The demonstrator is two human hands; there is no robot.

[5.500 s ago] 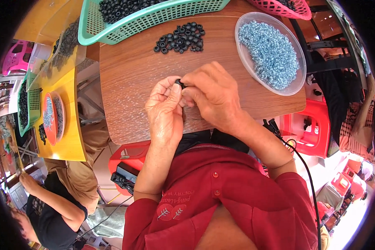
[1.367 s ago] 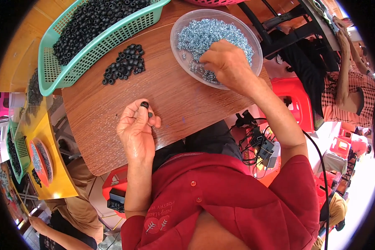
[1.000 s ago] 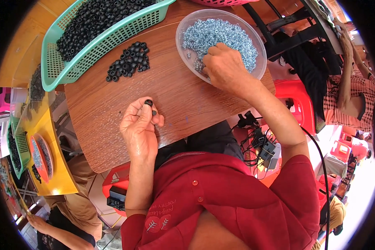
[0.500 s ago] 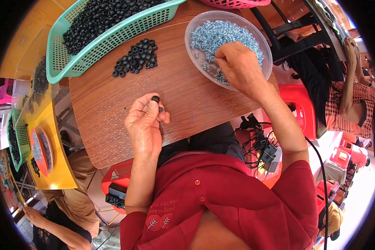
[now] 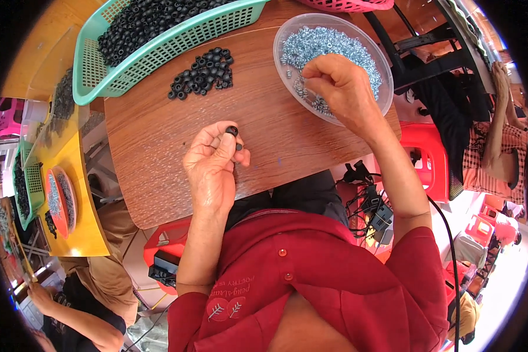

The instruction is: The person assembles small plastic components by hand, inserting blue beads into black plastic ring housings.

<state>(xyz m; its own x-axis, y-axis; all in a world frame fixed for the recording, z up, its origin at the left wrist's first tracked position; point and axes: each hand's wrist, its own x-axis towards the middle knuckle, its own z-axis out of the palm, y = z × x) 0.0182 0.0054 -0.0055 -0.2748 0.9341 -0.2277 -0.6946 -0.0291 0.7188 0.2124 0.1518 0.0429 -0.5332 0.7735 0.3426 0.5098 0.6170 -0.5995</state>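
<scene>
My left hand point(image 5: 210, 173) is raised over the near part of the brown wooden table point(image 5: 158, 158), thumb and fingers pinching a small black cap-like piece point(image 5: 232, 130) with a hollow end. Another small dark bit shows by its fingers. Over the near side of a clear round plastic bowl point(image 5: 277, 56) is my right hand point(image 5: 349, 94), its thumb and fingertips pressed together. Whatever is between those fingertips is too small to make out. The bowl holds many small shiny blue-silver ring-like pieces point(image 5: 325, 44). A loose pile of black pieces point(image 5: 202, 73) lies left of the bowl.
A green plastic basket point(image 5: 176, 51) full of black pieces stands at the far left. Part of a pink basket point(image 5: 358, 4) shows at the far edge. Red stools point(image 5: 425, 155) and a tangle of black cables point(image 5: 369, 205) are at the right. Other people sit on both sides.
My right hand has lifted slightly and shifted within the bowl area, fingertips still together. My left hand keeps its pinch on the black piece. The whole view has shifted a little.
</scene>
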